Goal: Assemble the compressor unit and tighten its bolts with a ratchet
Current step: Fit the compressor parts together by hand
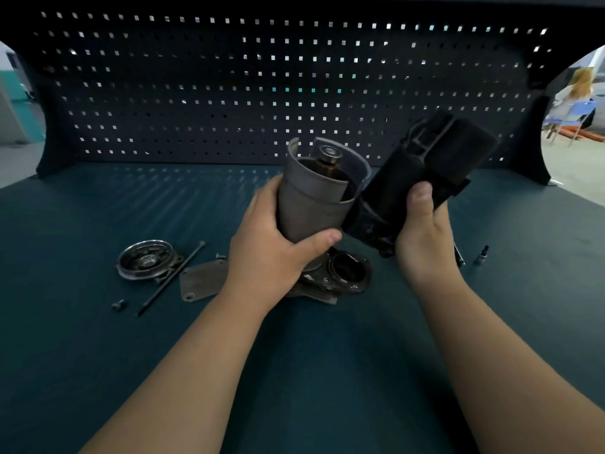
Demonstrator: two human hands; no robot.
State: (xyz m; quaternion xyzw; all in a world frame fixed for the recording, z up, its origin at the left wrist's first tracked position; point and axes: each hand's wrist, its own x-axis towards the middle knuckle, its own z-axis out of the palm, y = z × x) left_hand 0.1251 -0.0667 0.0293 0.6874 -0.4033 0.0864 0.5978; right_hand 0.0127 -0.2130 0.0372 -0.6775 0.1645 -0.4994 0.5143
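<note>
My left hand (271, 244) grips a grey cylindrical housing (307, 208) held above the bench, with a brownish rotor shaft (329, 158) showing inside its open top. My right hand (422, 231) grips a black ribbed casing (422, 172), tilted and touching the grey housing's right side. Beneath the hands a dark metal compressor base (343, 273) lies on the bench. A round end cover (145, 259), a long bolt (173, 278), a flat grey plate (201, 280) and short bolts (118, 304) lie to the left.
A small socket bit (482, 255) and part of a slim tool (459, 255) lie right of my right wrist. The bench has a dark teal mat (327, 371). A perforated pegboard (229, 93) stands behind. A seated person (576, 93) is far right, beyond the bench.
</note>
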